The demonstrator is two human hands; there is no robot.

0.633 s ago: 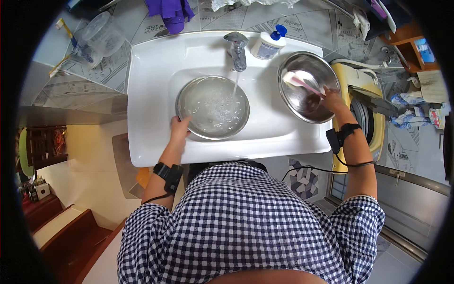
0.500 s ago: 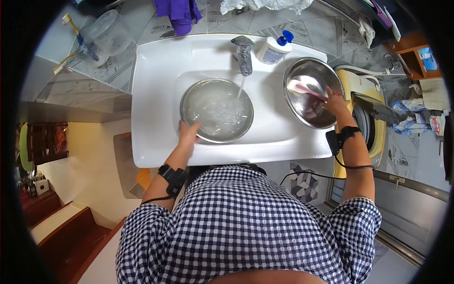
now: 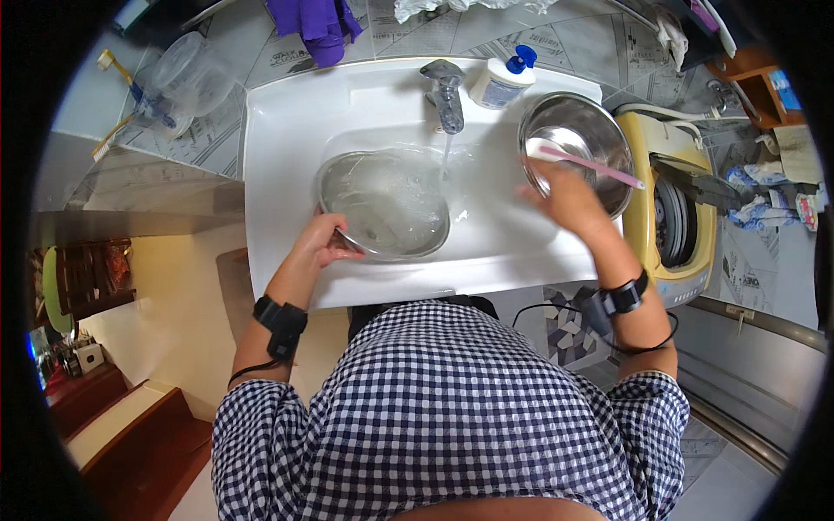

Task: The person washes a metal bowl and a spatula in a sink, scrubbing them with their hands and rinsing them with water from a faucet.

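A steel bowl of water is tilted in the white sink, its right side lower. My left hand is closed on its near left rim. Water runs from the faucet by the bowl's right edge. My right hand, blurred, has its fingers stretched leftward with nothing visible in them. It is over the near left rim of a second steel bowl on the right. A spatula with a pink handle and pale head rests across that bowl, the handle end past the rim.
A white bottle with a blue cap stands behind the sink basin, right of the faucet. A yellow washing machine borders the sink's right side. Clear plastic containers and toothbrushes are at the far left. Purple cloth hangs at the back.
The water bowl has shifted slightly left and tipped rightward, with my left hand on its rim. My right hand has let go of the spatula and moved left; the spatula now lies across the second bowl.
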